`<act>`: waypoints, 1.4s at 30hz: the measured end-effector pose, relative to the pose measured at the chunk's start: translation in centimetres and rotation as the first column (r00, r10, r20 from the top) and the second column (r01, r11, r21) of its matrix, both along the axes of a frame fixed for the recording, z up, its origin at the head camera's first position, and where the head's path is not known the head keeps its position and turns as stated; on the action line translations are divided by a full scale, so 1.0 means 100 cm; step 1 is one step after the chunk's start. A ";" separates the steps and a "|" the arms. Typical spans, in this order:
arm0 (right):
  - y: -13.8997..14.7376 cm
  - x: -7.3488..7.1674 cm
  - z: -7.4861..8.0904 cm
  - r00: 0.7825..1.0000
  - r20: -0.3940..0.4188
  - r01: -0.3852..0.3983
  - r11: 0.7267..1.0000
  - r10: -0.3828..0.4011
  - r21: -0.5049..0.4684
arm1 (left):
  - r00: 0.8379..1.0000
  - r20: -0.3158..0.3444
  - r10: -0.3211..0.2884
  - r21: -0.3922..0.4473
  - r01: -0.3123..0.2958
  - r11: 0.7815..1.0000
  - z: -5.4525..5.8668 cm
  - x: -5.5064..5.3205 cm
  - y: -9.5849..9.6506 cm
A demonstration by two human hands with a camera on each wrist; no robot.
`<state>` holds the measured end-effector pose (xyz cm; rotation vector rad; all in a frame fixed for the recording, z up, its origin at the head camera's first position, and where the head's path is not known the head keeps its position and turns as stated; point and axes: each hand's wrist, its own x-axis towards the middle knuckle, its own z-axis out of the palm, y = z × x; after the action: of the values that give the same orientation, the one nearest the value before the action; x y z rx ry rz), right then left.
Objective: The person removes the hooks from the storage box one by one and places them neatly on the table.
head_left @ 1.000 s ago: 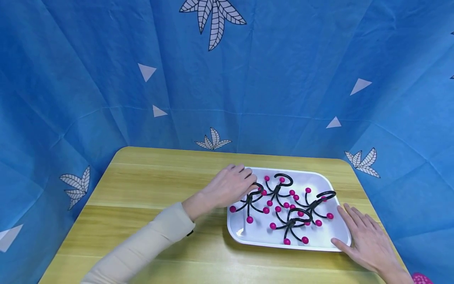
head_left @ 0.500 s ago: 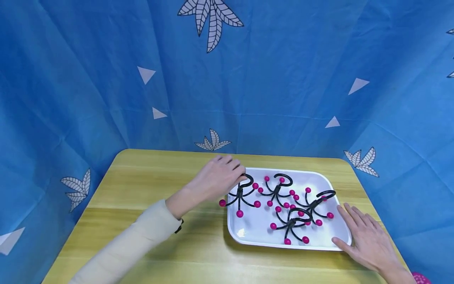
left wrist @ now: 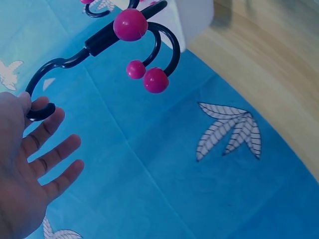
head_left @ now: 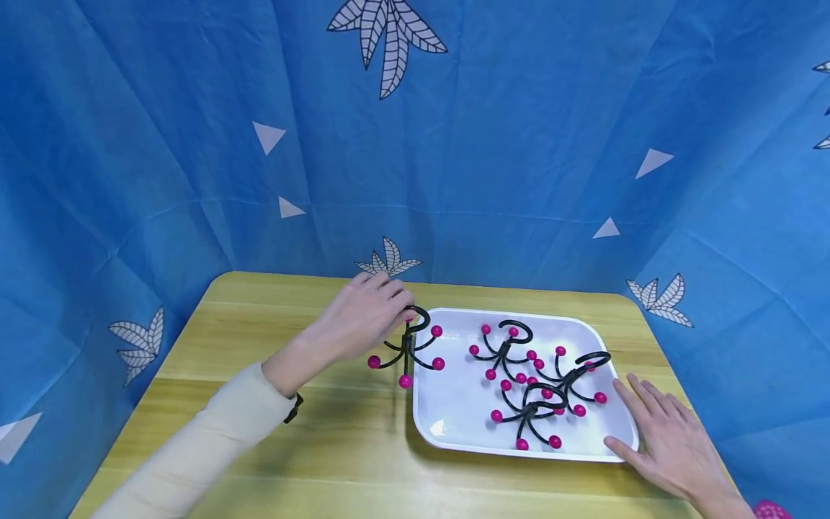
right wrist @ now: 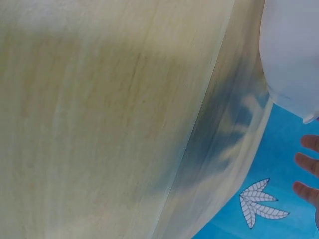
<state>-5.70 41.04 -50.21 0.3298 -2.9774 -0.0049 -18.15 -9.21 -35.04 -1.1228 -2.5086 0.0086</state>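
Observation:
My left hand [head_left: 364, 316] pinches a black claw hook [head_left: 406, 344] by its curved top, its pink ball-tipped prongs hanging below. In the left wrist view, the thumb and forefinger grip the hook's bent end [left wrist: 42, 113] while the other fingers spread loosely. This hook hangs just left of the white tray [head_left: 431, 436]. Several similar hooks lie in the tray: one at the back [head_left: 503, 351], one at the right [head_left: 570, 378], one in front [head_left: 530, 411]. At the tray's right end my right hand [head_left: 671, 443] rests with straight, spread fingers against the rim.
The tray stands on a wooden table [head_left: 292, 447], towards its right side. A blue curtain [head_left: 519, 144] with leaf prints hangs behind and at both sides of the table. Something pink [head_left: 770, 509] shows at the lower right corner.
My left hand has lifted the claw hook from the tray's left end and carried it left, past the rim. My right hand has stayed at the tray's right end.

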 end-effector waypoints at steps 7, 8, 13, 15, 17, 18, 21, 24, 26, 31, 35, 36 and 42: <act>0.001 0.000 0.001 1.000 -0.008 0.001 1.000 -0.001 0.006 | 1.000 0.006 -0.001 0.019 0.001 1.000 -0.008 -0.009 -0.015; 0.001 0.000 0.001 1.000 -0.011 -0.001 1.000 0.001 0.005 | 1.000 0.006 0.000 0.019 0.000 1.000 -0.009 -0.011 -0.017; 0.002 0.000 0.000 1.000 -0.025 -0.011 1.000 0.011 -0.004 | 1.000 0.011 0.021 0.002 -0.021 1.000 -0.016 -0.018 -0.027; 0.002 0.000 -0.001 0.999 -0.029 -0.014 1.000 0.014 -0.006 | 0.999 0.011 0.031 -0.003 -0.031 1.000 -0.019 -0.021 -0.031; 0.001 0.001 -0.001 0.999 -0.033 -0.015 1.000 0.014 -0.005 | 0.999 0.012 0.038 -0.003 -0.038 0.999 -0.022 -0.023 -0.034; 0.001 0.001 -0.001 0.999 -0.034 -0.014 1.000 0.014 -0.004 | 0.999 0.009 0.039 -0.003 -0.039 0.999 -0.024 -0.024 -0.036; 0.001 0.001 -0.002 0.999 -0.039 -0.015 1.000 0.015 -0.003 | 0.999 0.014 0.040 0.009 -0.040 0.999 -0.030 -0.027 -0.041; 0.001 0.002 -0.002 0.999 -0.033 -0.014 1.000 0.014 -0.003 | 0.999 0.020 0.040 0.016 -0.040 0.999 -0.035 -0.030 -0.045; 0.000 0.002 -0.002 0.999 -0.032 -0.015 1.000 0.015 -0.004 | 0.999 0.024 0.039 0.018 -0.039 0.999 -0.039 -0.033 -0.047; 0.000 0.001 -0.001 0.999 -0.032 -0.017 1.000 0.017 -0.003 | 0.998 0.042 0.040 0.010 -0.040 0.999 -0.051 -0.039 -0.051; 0.001 0.001 -0.001 0.999 -0.042 -0.023 1.000 0.022 -0.001 | 0.997 0.067 0.047 0.001 -0.047 0.999 -0.061 -0.045 -0.053; 0.001 0.001 -0.002 0.999 -0.046 -0.025 1.000 0.025 -0.001 | 0.996 0.071 0.050 -0.001 -0.050 0.999 -0.064 -0.046 -0.054; 0.001 0.001 -0.001 0.998 -0.052 -0.028 1.000 0.028 -0.007 | 0.993 0.089 0.074 -0.003 -0.074 0.997 -0.074 -0.053 -0.053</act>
<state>-5.56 41.11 -50.30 0.3645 -2.9208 0.0006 -23.47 -14.51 -42.43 -1.0512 -2.6278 -0.0214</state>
